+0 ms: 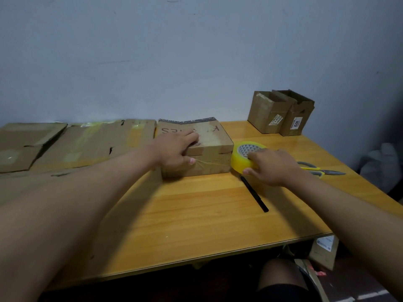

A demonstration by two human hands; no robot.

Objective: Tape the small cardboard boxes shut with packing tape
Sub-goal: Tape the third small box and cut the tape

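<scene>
- Box (209,149) sat on the counter (196,214), left hand (176,149) pressing it, thumb pinning tape.
- Tape roll (242,158) touched its right side, gripped by right hand (272,166).

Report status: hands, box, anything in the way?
Left hand pressing tape onto box. Right hand grips tape roll. Black pen beside roll.

Wooden bench (196,214) against a pale wall (196,51); yellow-handled scissors (320,168) at its right edge, a black pen (254,194) lying diagonally near centre; flattened cardboard sheets (87,142) at left
</scene>
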